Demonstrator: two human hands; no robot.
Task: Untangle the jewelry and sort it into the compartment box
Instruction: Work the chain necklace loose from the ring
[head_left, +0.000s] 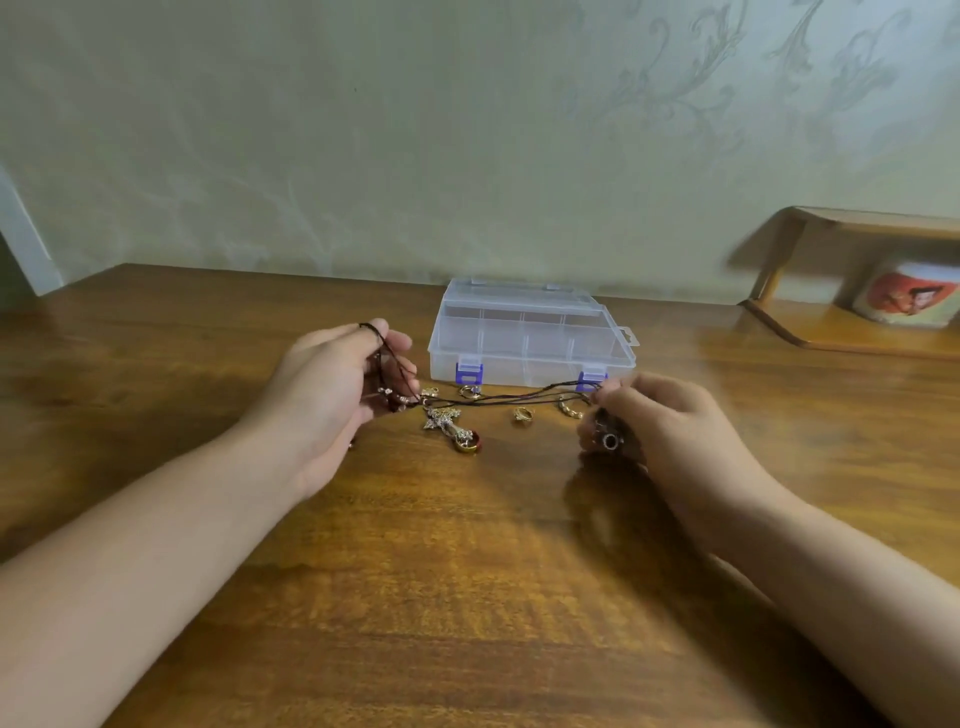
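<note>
Spanning a wooden surface (467, 571) below a patterned wall, the black cord (519, 396) runs left-right, pinched between the left hand (337, 384) and right hand (660, 415), before the closed compartment box (530, 332).

A brown wooden table (467, 597) with a glossy, streaked grain carries everything. At its far middle sits a clear plastic compartment box (530, 332) with two purple latches, its lid closed. Just near of the box, small pieces lie on the wood: a gold ring (470, 391) by the left latch, another gold ring (522, 415) to its right, a curved gold piece (570, 407) further right, and a jewelled cross pendant (441, 417) touching a gold ring with a red stone (466, 441). At the far right stands a low wooden shelf (852, 322).
</note>
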